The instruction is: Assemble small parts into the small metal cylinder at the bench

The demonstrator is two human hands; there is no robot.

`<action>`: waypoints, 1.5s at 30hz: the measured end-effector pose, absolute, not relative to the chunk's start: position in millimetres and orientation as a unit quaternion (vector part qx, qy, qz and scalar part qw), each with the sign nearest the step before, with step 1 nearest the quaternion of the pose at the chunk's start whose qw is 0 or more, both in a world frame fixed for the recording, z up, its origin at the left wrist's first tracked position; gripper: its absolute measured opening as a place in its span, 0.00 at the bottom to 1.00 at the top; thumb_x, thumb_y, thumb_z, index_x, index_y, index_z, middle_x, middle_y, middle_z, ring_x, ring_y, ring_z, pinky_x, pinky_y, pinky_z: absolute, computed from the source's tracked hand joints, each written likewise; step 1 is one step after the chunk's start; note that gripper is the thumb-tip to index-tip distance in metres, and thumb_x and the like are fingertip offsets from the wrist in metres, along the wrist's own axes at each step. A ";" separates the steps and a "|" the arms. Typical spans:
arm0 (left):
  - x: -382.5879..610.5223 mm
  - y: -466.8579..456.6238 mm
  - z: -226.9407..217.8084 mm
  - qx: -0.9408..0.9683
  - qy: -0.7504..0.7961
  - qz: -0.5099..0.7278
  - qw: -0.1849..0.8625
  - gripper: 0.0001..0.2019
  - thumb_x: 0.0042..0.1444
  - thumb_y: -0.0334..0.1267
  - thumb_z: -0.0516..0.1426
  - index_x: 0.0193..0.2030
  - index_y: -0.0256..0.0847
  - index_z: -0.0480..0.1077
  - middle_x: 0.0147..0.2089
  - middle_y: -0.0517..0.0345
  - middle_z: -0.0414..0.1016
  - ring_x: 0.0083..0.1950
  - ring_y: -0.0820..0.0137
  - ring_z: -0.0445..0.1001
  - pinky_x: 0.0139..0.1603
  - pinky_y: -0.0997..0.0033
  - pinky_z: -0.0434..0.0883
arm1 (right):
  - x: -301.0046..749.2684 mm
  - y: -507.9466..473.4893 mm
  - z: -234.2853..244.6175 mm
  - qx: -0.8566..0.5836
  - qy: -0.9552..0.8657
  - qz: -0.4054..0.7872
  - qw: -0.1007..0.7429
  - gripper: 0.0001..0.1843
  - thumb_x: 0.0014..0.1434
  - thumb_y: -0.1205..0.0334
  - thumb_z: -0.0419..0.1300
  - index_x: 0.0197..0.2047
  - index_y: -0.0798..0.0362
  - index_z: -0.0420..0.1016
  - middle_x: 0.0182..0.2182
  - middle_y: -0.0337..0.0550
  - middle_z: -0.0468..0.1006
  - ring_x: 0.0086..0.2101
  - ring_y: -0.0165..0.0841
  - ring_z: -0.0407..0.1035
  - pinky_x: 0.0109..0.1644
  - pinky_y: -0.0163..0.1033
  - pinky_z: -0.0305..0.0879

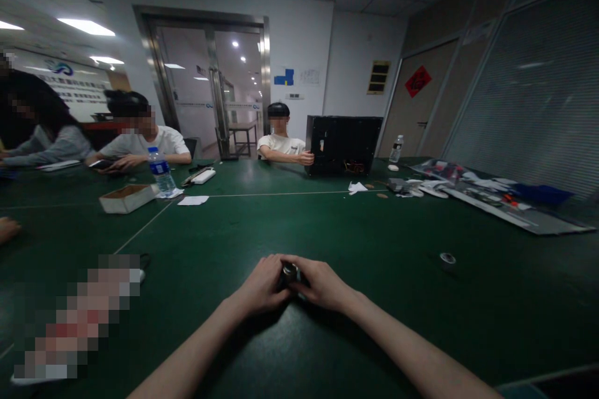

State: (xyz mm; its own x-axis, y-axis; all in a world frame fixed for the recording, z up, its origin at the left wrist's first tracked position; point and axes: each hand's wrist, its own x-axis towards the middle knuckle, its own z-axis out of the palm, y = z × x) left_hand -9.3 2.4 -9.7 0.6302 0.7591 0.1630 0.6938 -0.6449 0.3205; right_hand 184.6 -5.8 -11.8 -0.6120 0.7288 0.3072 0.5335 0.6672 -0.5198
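Observation:
Both of my hands meet over the green table (299, 224), a little in front of me. My left hand (262, 285) and my right hand (322, 283) are closed around a small dark, shiny object (289, 272) held between them. Its shape is mostly hidden by my fingers, so I cannot name it. My forearms run back toward the lower edge of the view.
A small roll of tape (448, 259) lies to the right. Farther off stand a black computer case (344, 144), a water bottle (161, 171), a cardboard box (127, 197) and scattered parts (486, 196). Several people sit along the far and left sides.

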 end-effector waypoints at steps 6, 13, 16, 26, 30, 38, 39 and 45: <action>-8.6 2.4 -11.3 0.891 0.413 0.148 0.119 0.13 0.52 0.39 0.56 0.44 0.37 0.64 0.45 0.48 0.71 0.45 0.60 0.69 0.49 0.60 0.66 | 184.4 -6.9 -9.0 -0.368 -0.874 0.195 0.249 0.34 0.56 0.66 0.57 0.63 0.43 0.51 0.50 0.42 0.73 0.43 0.35 0.71 0.46 0.37 0.64; -8.3 2.3 -8.5 0.891 0.401 0.162 0.135 0.17 0.53 0.38 0.56 0.49 0.38 0.61 0.48 0.47 0.70 0.46 0.60 0.69 0.49 0.60 0.66 | 183.6 -4.8 -14.0 -0.392 -0.871 0.178 0.235 0.34 0.56 0.64 0.57 0.63 0.45 0.48 0.45 0.43 0.75 0.39 0.37 0.72 0.42 0.36 0.63; -7.5 2.3 -7.3 0.887 0.405 0.166 0.145 0.20 0.52 0.38 0.56 0.51 0.37 0.59 0.46 0.48 0.70 0.46 0.60 0.70 0.48 0.60 0.66 | 183.2 -2.2 -19.1 -0.408 -0.865 0.174 0.233 0.33 0.57 0.64 0.56 0.62 0.48 0.46 0.44 0.45 0.75 0.40 0.38 0.72 0.42 0.38 0.63; -5.9 0.7 -10.1 0.878 0.410 0.189 0.160 0.25 0.51 0.36 0.55 0.56 0.39 0.54 0.49 0.47 0.69 0.47 0.60 0.70 0.49 0.62 0.66 | 183.4 -0.1 -26.0 -0.414 -0.859 0.171 0.248 0.24 0.60 0.61 0.53 0.56 0.50 0.47 0.42 0.46 0.74 0.36 0.37 0.72 0.40 0.38 0.63; -6.6 2.1 -15.0 0.883 0.398 0.194 0.155 0.30 0.49 0.35 0.57 0.58 0.40 0.49 0.50 0.47 0.69 0.49 0.60 0.69 0.51 0.61 0.66 | 183.5 0.1 -25.6 -0.409 -0.861 0.167 0.252 0.24 0.60 0.62 0.54 0.56 0.49 0.48 0.42 0.45 0.73 0.36 0.36 0.71 0.40 0.38 0.63; -7.2 1.3 -14.6 0.880 0.402 0.197 0.155 0.33 0.51 0.36 0.56 0.61 0.40 0.43 0.49 0.47 0.68 0.47 0.60 0.70 0.48 0.62 0.67 | 183.8 -1.6 -21.6 -0.416 -0.857 0.177 0.249 0.23 0.61 0.61 0.52 0.57 0.49 0.48 0.43 0.45 0.73 0.35 0.34 0.71 0.40 0.37 0.62; -7.1 1.3 -14.9 0.879 0.403 0.198 0.157 0.33 0.51 0.36 0.56 0.61 0.41 0.43 0.50 0.47 0.68 0.47 0.60 0.70 0.48 0.62 0.67 | 183.9 -1.6 -21.7 -0.418 -0.856 0.178 0.248 0.23 0.61 0.61 0.52 0.57 0.49 0.48 0.43 0.45 0.74 0.35 0.35 0.71 0.40 0.37 0.62; -6.6 0.7 -14.8 0.880 0.402 0.199 0.157 0.32 0.52 0.36 0.55 0.60 0.41 0.43 0.48 0.47 0.68 0.46 0.60 0.70 0.48 0.62 0.67 | 184.1 -1.0 -23.8 -0.416 -0.853 0.183 0.255 0.23 0.61 0.61 0.52 0.57 0.49 0.48 0.44 0.46 0.73 0.38 0.36 0.71 0.42 0.39 0.63</action>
